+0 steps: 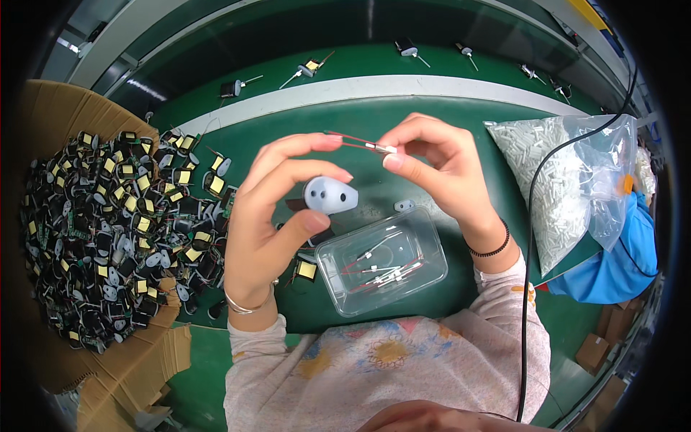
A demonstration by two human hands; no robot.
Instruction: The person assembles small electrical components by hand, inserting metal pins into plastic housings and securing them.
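Note:
My left hand [260, 216] is curled around a small electrical part with a rounded grey plastic face [322, 195] that has several dark holes. Its thumb and middle finger flank that face. In my right hand [446, 162], thumb and index finger pinch a small white connector [386, 150]. Thin red wires [353, 138] run from the connector leftward to the tip of my left index finger. Below both hands stands a clear plastic tub [435, 248] with several white connectors on red wires [392, 275] inside. A small grey piece [404, 205] lies just beyond the tub.
A cardboard box [61, 101] at the left overflows with black-and-grey parts [122, 216] with yellow patches. On the right lie a clear bag of white tubular pieces [551, 165] and blue cloth [612, 259]. A black cable [531, 237] hangs down. Several parts [309, 68] sit on the far green strip.

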